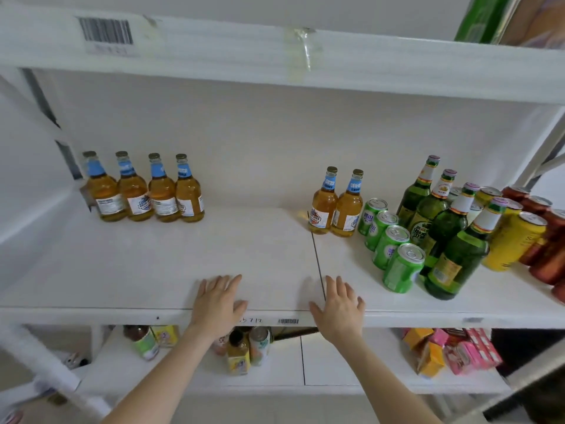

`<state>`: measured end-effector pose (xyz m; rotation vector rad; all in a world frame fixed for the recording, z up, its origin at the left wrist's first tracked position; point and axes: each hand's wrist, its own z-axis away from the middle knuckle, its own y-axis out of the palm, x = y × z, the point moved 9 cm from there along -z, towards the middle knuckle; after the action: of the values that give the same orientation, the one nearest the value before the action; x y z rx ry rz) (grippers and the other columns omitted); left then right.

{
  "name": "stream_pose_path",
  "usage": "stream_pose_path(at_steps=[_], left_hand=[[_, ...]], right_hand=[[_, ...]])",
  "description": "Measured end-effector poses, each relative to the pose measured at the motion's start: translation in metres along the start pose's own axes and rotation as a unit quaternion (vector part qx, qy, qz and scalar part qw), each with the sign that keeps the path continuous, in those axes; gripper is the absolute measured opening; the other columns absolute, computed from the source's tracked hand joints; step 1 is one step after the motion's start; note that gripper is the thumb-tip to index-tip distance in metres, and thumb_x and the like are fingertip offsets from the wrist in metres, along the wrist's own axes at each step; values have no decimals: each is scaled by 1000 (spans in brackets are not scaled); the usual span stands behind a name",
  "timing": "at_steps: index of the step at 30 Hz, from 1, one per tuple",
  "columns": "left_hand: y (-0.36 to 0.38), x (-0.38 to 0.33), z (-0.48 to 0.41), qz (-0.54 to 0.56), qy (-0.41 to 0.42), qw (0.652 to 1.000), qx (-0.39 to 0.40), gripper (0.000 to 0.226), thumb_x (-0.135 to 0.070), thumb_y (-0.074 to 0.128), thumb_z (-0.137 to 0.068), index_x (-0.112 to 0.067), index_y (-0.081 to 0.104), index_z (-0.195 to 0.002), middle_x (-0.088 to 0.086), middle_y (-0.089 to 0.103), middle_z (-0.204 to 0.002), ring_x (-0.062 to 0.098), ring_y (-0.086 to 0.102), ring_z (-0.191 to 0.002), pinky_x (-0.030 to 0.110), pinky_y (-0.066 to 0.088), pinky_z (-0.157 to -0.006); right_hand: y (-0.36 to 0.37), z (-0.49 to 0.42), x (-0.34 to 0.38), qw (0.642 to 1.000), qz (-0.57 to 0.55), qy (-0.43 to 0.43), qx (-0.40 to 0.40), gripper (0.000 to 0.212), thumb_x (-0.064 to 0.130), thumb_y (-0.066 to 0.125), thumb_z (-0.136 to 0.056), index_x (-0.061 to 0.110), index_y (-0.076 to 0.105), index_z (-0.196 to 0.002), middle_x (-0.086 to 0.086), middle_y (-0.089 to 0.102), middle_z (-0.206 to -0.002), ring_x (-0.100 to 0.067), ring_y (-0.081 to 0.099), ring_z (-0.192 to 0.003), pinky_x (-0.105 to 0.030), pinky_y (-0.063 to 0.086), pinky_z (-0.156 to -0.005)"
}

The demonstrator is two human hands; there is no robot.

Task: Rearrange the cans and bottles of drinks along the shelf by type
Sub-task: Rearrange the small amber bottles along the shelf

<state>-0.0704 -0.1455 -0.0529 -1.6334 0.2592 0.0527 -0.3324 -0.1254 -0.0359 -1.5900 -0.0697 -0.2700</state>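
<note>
Middle shelf (128,270), white, seen from the front. Lot one, left of centre frame: four amber bottles (163,195) with blue neck labels, upright in a row against the back. Lot two, right of centre: a pair of amber bottles (324,206) of the same kind, upright, well apart from the four and just beside the green cans (394,250). Further right, crowded together: green bottles (444,228), yellow cans (518,240), red-brown cans (547,243). Left hand (218,304) and right hand (337,310) lie flat on the shelf's front edge at lower centre, fingers spread, palms down, grasping nothing. The stray pair looks like the item to move: it stands straight up the frame from the right hand, toward the back, long axes vertical, so the right hand is the nearer and would reach forward for a neck or body; the row it belongs with lies far to the upper left, past the left hand. Lower shelf: juice bottles (143,342), coloured cartons (458,350).
</note>
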Motion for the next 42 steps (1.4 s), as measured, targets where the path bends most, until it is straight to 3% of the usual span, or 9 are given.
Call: stream_pose_path(at_steps=[5, 12, 28, 34, 39, 42], left_hand=[[-17, 21, 51, -71, -19, 997, 30, 69, -59, 31, -98, -24, 18, -156, 2, 30, -158, 24, 22, -148, 47, 11, -122], [-41, 67, 93, -101, -48, 993, 40, 70, -60, 31, -98, -24, 16, -156, 7, 24, -162, 26, 17, -150, 49, 7, -122], [-114, 227, 39, -112, -22, 993, 5, 71, -57, 33, -99, -23, 12, -157, 10, 19, -163, 27, 14, -151, 44, 10, -123], [-132, 246, -16, -80, -17, 996, -34, 73, -57, 37, -98, -21, 14, -157, 9, 23, -162, 26, 19, -150, 40, 16, -122], [-146, 253, -73, 21, -29, 995, -94, 76, -55, 50, -94, -22, 19, -155, 4, 37, -155, 25, 39, -139, 37, 39, -111], [-149, 259, -103, 73, -36, 990, -111, 73, -50, 54, -94, -21, 23, -154, 3, 38, -155, 23, 41, -139, 36, 44, -107]], right_hand=[[-4, 39, 37, 1000, 4, -23, 14, 70, 54, 41, -98, 22, 15, -154, -4, 14, -163, -26, 12, -150, -50, 15, -119], [-4, 68, 102, 999, 11, -45, 19, 72, 55, 38, -98, 22, 9, -155, -5, 9, -165, -26, 7, -152, -51, 12, -121], [10, 31, 286, 998, -24, -45, -26, 72, 57, 36, -98, 22, 10, -156, -4, 12, -164, -25, 11, -151, -50, 14, -120], [3, -14, 314, 997, -48, -43, -41, 73, 58, 38, -97, 23, 12, -155, -1, 16, -164, -23, 14, -150, -48, 17, -120], [-10, -76, 330, 993, -88, -45, -58, 74, 59, 42, -95, 24, 16, -155, 1, 21, -162, -21, 19, -149, -46, 20, -118], [-15, -113, 338, 991, -109, -51, -63, 74, 59, 45, -95, 25, 17, -154, 1, 25, -161, -22, 24, -147, -46, 23, -117]])
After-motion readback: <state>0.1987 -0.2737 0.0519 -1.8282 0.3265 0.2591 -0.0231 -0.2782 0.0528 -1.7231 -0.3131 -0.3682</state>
